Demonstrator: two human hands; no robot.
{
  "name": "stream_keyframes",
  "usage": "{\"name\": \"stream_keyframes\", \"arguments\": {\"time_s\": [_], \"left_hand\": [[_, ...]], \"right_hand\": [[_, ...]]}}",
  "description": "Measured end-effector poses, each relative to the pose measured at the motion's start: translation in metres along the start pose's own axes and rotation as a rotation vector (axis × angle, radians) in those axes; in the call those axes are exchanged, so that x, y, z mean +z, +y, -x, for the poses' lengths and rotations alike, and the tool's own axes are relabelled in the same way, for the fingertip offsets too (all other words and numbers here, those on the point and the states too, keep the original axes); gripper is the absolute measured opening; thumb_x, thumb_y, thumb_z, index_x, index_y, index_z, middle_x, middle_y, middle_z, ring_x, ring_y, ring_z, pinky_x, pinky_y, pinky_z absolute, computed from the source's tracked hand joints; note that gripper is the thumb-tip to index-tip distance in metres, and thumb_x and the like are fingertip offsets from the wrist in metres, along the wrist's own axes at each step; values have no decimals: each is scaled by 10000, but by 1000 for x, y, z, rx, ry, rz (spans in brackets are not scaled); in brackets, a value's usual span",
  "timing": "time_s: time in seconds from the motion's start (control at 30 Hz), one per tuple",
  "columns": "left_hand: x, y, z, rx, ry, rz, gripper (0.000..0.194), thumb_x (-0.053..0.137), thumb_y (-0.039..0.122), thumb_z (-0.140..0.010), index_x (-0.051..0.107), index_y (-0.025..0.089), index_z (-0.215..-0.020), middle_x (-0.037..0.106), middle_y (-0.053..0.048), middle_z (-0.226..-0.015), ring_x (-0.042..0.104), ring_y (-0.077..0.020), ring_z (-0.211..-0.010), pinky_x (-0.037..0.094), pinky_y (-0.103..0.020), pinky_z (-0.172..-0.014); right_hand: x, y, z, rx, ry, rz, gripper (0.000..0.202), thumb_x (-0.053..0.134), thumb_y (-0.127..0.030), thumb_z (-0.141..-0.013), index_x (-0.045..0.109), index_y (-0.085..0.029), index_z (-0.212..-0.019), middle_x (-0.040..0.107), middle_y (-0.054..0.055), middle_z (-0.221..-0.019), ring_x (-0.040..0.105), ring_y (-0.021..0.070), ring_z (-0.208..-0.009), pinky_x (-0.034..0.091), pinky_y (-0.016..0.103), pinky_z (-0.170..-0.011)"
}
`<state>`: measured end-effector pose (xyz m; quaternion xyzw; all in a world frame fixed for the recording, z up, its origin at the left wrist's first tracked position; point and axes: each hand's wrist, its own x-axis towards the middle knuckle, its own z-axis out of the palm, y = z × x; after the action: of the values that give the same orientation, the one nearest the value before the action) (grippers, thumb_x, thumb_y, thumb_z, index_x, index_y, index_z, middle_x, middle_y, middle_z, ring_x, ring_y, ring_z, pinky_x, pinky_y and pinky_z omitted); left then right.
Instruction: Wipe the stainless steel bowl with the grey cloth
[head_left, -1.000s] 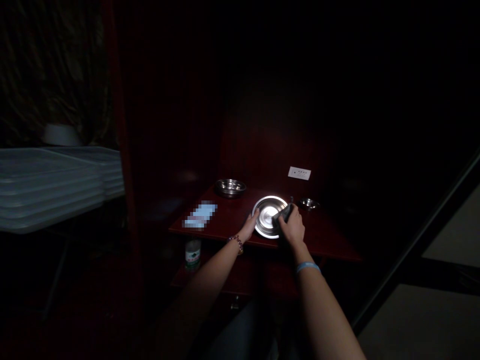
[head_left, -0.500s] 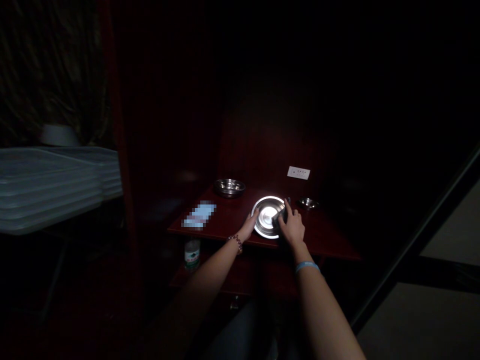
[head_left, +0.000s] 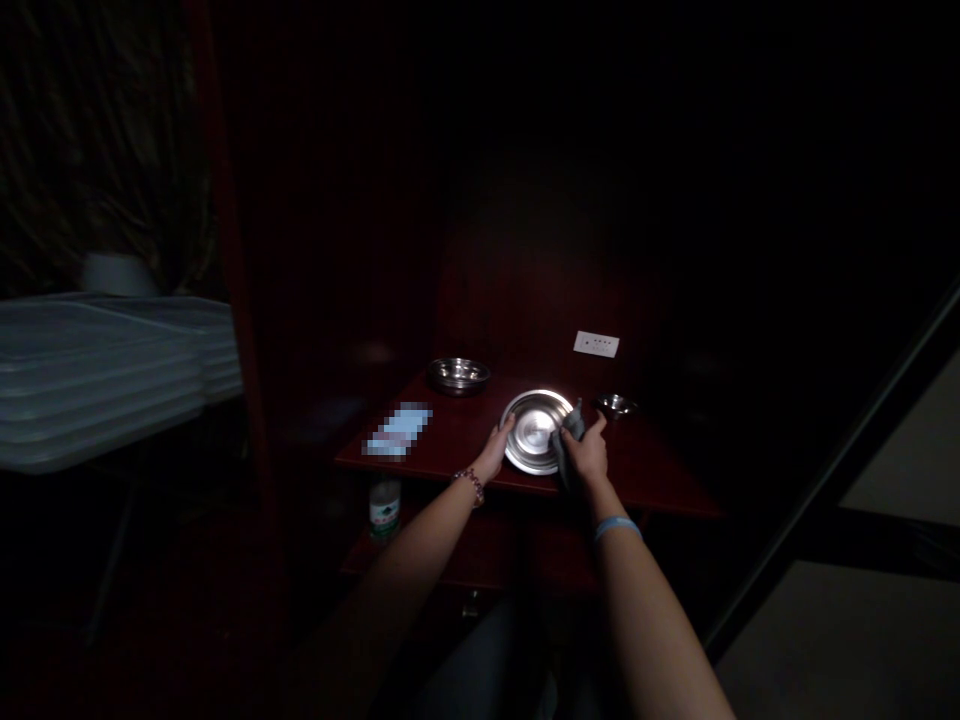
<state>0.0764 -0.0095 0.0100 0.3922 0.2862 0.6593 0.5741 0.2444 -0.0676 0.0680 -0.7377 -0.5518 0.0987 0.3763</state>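
A shiny round metal plate is tilted above the front of a dark red desk. My left hand grips its left rim, thumb on the inner face. At the plate's right rim, my right hand holds a dark grey cloth, which covers part of the edge. Some fingers of the right hand are hidden behind the cloth. Stacked metal dishes stand at the back left of the desk, and a small metal dish lies behind my right hand.
A blurred bright flat item lies on the desk's left side. Below it, a bottle stands on a lower shelf. Stacked translucent lids or trays are at far left. A white socket plate is on the back panel.
My right hand has shifted slightly right, to the plate's outer rim, and more of the cloth shows. The left hand keeps its grip, and the plate has barely moved.
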Motion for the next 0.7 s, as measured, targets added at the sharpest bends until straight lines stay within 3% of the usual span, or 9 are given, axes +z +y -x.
{"name": "stream_keyframes", "arguments": {"time_s": [0.1, 0.2, 0.43, 0.57, 0.7], "left_hand": [[-1, 0, -2, -19, 29, -4, 440, 646, 389, -893, 643, 133, -1250, 618, -150, -1376, 497, -260, -1367, 280, -436, -1212], [-1, -1, -3, -7, 32, 0, 429, 610, 397, -916, 640, 135, -1254, 603, -147, -1397, 505, -259, -1360, 312, -421, -1198], [-1, -4, -4, -9, 57, -18, 533, 597, 469, -911, 608, 110, -1304, 608, -190, -1375, 486, -291, -1376, 316, -400, -1192], [-4, -10, -6, 33, 23, -31, 531, 666, 485, -855, 633, 181, -1289, 599, -157, -1395, 447, -265, -1411, 262, -402, -1217], [-5, -11, -7, 27, 29, -47, 514, 658, 468, -865, 629, 175, -1287, 577, -153, -1421, 474, -252, -1390, 274, -398, -1209]], "right_hand": [[2, 0, -2, 64, -70, 28, 627, 509, -551, -911, 533, -124, -1370, 674, 200, -1197, 663, 300, -1112, 521, 380, -920], [3, -2, -1, 106, -133, 90, 642, 459, -636, -909, 655, -111, -1225, 675, 222, -1181, 664, 320, -1115, 526, 410, -916], [4, -8, 1, 64, -189, 126, 691, 357, -666, -944, 647, -116, -1244, 668, 221, -1199, 651, 324, -1145, 512, 430, -940], [6, -6, 0, 86, -190, 127, 715, 291, -657, -966, 536, -97, -1337, 655, 237, -1204, 645, 320, -1154, 496, 446, -947], [9, -6, -1, 96, -168, 69, 718, 280, -646, -968, 423, -58, -1355, 652, 253, -1191, 648, 311, -1142, 491, 426, -934]]}}
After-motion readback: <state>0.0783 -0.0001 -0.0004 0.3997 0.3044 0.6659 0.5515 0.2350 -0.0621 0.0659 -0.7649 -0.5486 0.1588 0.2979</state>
